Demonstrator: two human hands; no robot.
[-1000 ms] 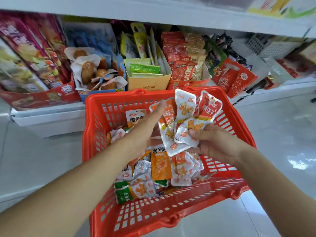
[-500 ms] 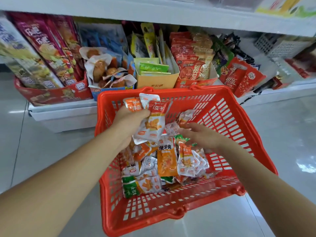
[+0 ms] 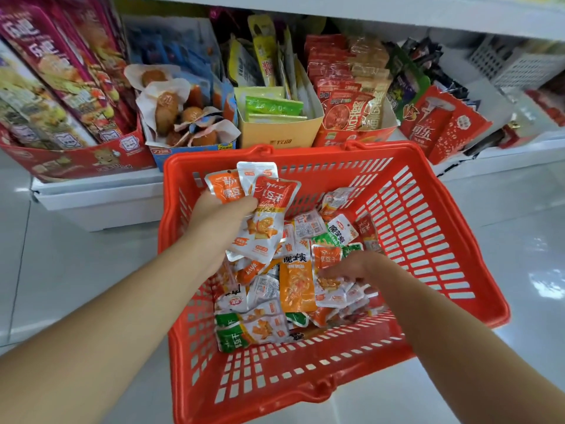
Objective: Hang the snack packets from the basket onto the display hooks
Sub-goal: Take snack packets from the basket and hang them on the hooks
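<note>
Red plastic basket [image 3: 422, 228] lies in front of a low shelf [image 3: 101, 200]. Head view: the left hand [image 3: 223, 218] grips a bunch of snack packets [image 3: 269, 206] over the basket's far-left corner. The right hand [image 3: 354, 266] rests on the loose packets [image 3: 296, 286] inside the basket; whether its fingers pinch one cannot be determined.

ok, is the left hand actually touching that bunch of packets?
Touching. The head view shows the left hand with thumb and fingers curled round the bunch of packets, which fan out above and below it.
</note>
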